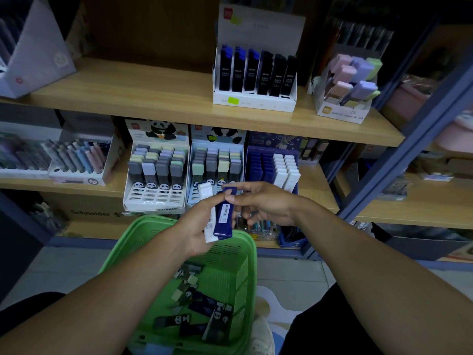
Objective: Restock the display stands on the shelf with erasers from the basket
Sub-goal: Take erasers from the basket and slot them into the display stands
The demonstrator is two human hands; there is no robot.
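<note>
Below my arms I see the green basket (230,254), its floor scattered with loose erasers (204,311) in dark, panda-printed and pale sleeves. On the middle shelf (317,190) stand three display stands side by side: the left panda stand (156,170) is packed with grey, lilac and pale green erasers, its front slots bare; the middle panda stand (217,162) holds a similar mix; the blue stand (271,165) carries dark blue erasers on its left and white ones on its right. My left hand (197,226) is curled around a white eraser (207,198) and a dark blue eraser (224,216), both held upright above the basket, in front of the middle stand. My right hand (263,203) pinches the blue one's top end between thumb and forefinger, the other fingers loosely curled beneath.
</note>
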